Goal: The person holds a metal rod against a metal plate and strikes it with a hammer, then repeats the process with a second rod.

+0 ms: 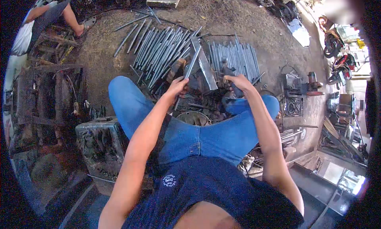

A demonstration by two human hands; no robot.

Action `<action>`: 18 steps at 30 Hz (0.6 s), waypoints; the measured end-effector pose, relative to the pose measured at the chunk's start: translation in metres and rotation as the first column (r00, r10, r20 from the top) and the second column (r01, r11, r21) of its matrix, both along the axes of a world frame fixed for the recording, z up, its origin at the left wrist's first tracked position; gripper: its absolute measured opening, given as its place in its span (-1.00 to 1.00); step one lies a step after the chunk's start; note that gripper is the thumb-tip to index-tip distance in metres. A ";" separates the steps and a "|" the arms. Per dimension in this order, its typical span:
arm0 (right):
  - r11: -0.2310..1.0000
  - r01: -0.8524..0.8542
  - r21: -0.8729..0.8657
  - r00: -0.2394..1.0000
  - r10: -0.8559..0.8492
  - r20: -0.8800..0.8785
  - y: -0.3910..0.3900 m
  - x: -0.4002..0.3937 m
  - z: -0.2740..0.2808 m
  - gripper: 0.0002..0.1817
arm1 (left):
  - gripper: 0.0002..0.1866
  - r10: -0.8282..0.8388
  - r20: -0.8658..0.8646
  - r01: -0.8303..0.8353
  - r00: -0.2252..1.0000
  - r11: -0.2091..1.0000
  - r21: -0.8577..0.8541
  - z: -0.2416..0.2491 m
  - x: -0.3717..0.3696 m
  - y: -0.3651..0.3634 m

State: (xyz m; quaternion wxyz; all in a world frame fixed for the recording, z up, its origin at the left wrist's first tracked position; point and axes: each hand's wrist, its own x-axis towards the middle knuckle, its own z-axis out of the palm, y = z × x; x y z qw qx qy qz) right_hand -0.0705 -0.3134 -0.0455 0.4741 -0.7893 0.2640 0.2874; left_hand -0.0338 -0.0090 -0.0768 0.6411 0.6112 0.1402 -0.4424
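I sit with my knees apart in blue jeans. My left hand (177, 87) grips a grey metal rod (192, 64) that slants up and away over a dark work block (198, 84). A flat angled steel piece (206, 66) lies just right of the rod. My right hand (237, 82) is closed around a dark tool handle (227, 75); its head is hard to make out. Both hands hover over the same spot between my knees.
Two piles of several grey rods lie on the dirt floor, one (162, 50) beyond my left hand, one (234, 56) beyond my right. A dark metal box (101, 143) stands at my left thigh. Another person's leg (73, 20) shows far left. Machines and scrap (297, 90) crowd the right.
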 end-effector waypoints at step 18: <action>0.817 0.344 0.462 0.866 -0.466 0.179 0.131 -0.043 0.029 -0.72 | -0.55 -0.075 0.230 0.061 0.970 0.996 0.068 -0.111 0.020 -0.010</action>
